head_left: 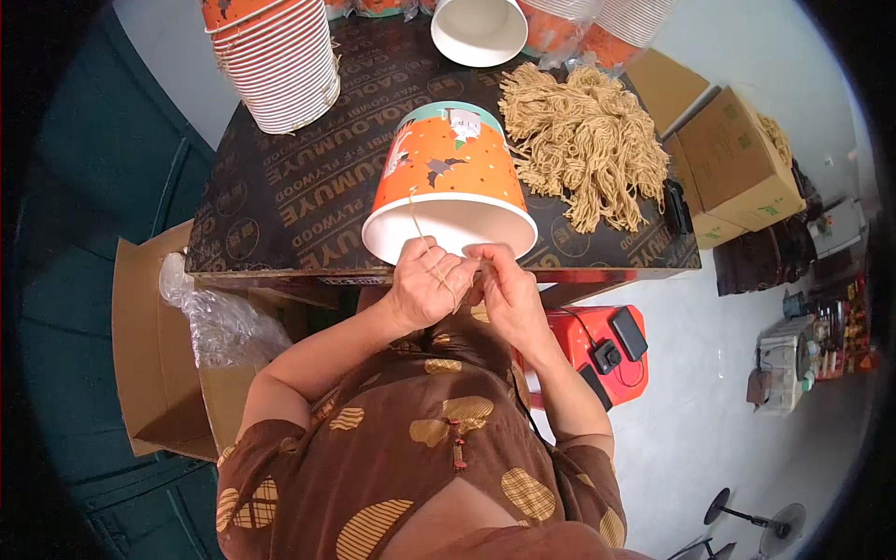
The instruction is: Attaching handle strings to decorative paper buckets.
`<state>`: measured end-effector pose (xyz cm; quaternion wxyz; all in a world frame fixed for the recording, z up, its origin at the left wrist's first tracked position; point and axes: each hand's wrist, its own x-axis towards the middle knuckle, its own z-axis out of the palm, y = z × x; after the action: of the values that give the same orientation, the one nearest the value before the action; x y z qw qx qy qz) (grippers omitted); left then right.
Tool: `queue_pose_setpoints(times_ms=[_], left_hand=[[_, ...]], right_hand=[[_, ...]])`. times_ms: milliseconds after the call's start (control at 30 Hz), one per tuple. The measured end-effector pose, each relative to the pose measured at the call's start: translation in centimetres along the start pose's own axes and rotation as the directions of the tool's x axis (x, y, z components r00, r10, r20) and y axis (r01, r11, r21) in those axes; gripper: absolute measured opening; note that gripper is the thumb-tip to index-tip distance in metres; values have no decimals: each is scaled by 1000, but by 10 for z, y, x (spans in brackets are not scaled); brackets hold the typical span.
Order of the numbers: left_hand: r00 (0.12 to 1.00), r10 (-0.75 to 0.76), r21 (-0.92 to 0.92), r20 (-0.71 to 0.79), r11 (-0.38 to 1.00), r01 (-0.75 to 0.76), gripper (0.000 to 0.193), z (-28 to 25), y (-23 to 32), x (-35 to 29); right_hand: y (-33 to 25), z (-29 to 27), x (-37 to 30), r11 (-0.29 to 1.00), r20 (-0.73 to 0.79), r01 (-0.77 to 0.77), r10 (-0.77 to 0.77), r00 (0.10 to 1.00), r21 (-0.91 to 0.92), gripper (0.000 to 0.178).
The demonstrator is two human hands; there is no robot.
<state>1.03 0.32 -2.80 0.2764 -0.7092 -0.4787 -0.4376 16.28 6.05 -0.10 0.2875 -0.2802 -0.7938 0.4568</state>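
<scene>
An orange paper bucket [453, 154] with printed figures and a pale green base lies on its side, its white mouth toward me at the table's near edge. A thin tan cord [416, 213] comes from the bucket's side over the rim and across my left hand [427, 282]. The fingers of that hand are curled closed around the cord. Close beside it, my right hand [509, 291] pinches at the rim, fingertips together. The cord seems to run into this pinch, though the fingers hide its end.
A heap of tan cords [597, 140] lies at the right of the dark plywood table [317, 177]. Nested buckets [275, 70] stand at the back left; a white bucket [479, 33] opens toward me. Cardboard boxes [733, 159] sit right, and a carton [154, 373] with plastic is left.
</scene>
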Motion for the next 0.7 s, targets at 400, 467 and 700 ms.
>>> queue_pose_setpoints(times_ms=[400, 467, 700], left_hand=[[999, -46, -36, 5, 998, 46, 13, -4, 2, 4], [998, -54, -43, 14, 998, 54, 12, -7, 3, 7], [977, -171, -51, 125, 983, 178, 11, -14, 6, 13]], right_hand=[[18, 16, -5, 977, -167, 148, -173, 971, -151, 10], [20, 18, -5, 961, -194, 188, -227, 954, -200, 11], [23, 18, -11, 905, -202, 269, -345, 916, -329, 12]])
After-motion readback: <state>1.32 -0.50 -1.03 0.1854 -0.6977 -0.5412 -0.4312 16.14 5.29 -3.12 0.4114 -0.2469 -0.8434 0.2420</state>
